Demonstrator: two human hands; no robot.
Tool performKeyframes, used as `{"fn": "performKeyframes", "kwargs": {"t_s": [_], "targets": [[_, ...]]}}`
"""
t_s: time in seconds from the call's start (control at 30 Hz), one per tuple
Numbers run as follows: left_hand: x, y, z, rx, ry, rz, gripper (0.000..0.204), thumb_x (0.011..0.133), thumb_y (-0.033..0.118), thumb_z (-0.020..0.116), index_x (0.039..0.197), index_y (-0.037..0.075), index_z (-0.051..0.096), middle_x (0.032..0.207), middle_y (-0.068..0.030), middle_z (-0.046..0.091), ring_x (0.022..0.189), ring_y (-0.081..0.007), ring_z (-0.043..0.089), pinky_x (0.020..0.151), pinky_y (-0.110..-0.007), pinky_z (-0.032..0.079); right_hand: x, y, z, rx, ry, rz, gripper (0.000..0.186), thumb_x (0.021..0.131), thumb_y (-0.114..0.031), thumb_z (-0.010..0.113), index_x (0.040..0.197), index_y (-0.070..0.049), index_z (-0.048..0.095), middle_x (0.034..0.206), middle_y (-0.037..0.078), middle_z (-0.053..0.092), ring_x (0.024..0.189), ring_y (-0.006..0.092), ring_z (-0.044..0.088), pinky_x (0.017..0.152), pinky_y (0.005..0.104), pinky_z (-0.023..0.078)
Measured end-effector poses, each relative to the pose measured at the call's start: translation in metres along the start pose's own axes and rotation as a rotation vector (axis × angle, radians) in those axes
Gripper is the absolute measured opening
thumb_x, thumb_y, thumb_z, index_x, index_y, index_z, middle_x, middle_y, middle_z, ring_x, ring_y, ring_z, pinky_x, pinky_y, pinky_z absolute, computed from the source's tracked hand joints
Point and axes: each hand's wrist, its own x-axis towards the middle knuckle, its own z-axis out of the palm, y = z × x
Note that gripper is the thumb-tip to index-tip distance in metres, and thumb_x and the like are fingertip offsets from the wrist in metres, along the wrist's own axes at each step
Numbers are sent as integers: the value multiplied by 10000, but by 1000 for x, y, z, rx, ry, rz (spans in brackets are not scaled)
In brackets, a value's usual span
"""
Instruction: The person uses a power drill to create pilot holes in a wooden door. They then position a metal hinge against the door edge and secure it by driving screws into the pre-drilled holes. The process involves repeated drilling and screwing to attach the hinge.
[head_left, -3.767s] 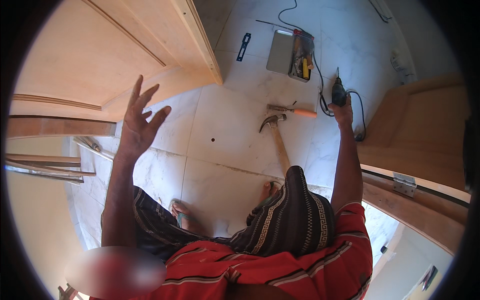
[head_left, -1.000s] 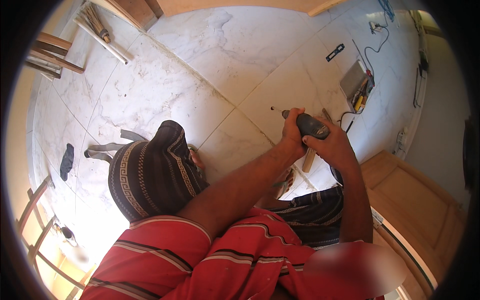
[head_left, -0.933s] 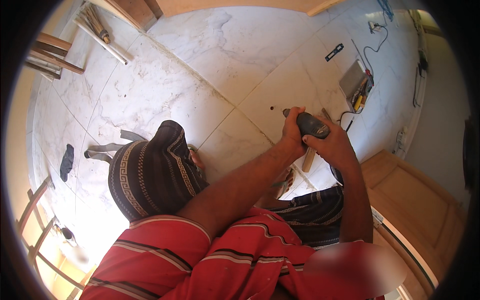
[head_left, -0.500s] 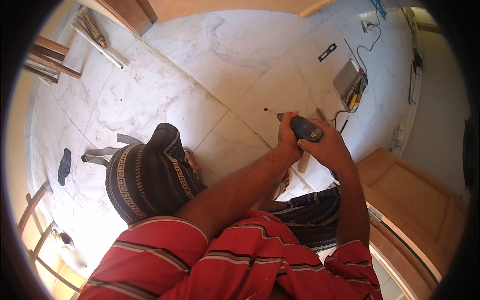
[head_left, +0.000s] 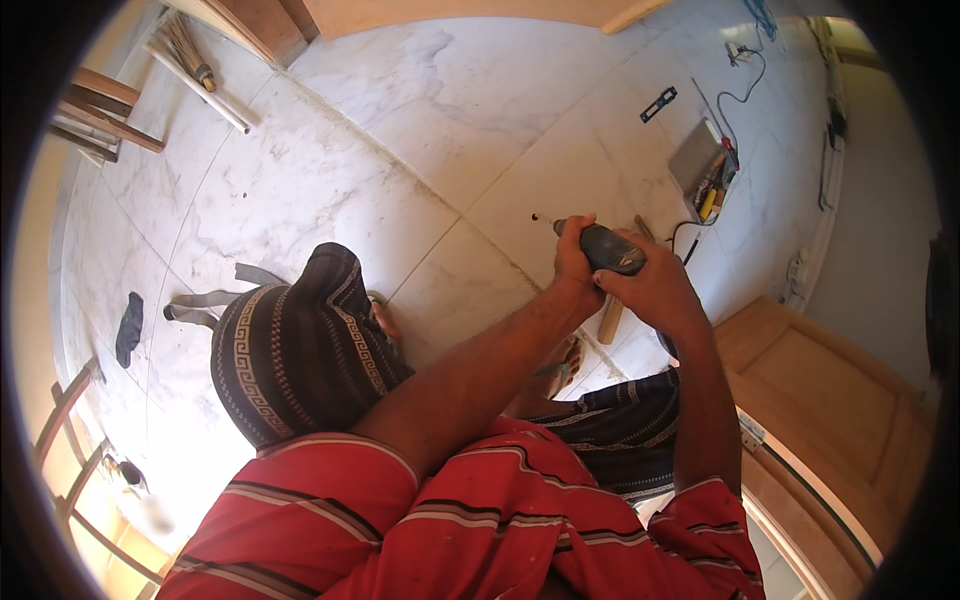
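Both of my hands hold a dark power drill (head_left: 612,250) over the pale marble tile floor. My left hand (head_left: 575,262) wraps around its front, close to the chuck. Behind it, my right hand (head_left: 655,285) grips the rear of the drill; the handle is mostly hidden by that hand. A thin drill bit (head_left: 547,219) points left toward a small dark hole (head_left: 535,217) in a tile. Whether the tip sits inside the hole is too small to tell. Below my hands, a wooden handle (head_left: 609,320) lies on the floor, partly covered by my right hand.
An open toolbox (head_left: 690,160) with several hand tools lies at the right, beside a cable (head_left: 748,90) and a small black level (head_left: 658,104). A wooden door panel (head_left: 830,380) stands near right. A broom (head_left: 190,60) and white pipe (head_left: 215,102) lie far left.
The drill and both hands have shifted very slightly up the picture, and a little less of the bit shows between chuck and hole. Both hands keep their grip.
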Motion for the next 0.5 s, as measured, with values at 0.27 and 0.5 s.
{"fn": "performKeyframes", "kwargs": {"t_s": [0.27,0.5], "targets": [[-7,-1,13,1,15,-27,415,894,527,668,919,117,611,909,-90,679,849,-278,695,839,-437,582,-6,-6,-10,10,18,-22,582,795,-289,802,1327,-74,702,1091,163,773,1025,293,754,923,411,572],[-2,-3,0,-10,25,23,433,892,534,667,938,106,618,923,-97,680,891,-283,694,898,-442,563,0,-4,-6,42,-44,9,552,797,-249,805,1305,-54,712,1069,142,772,982,254,745,902,384,568]]}}
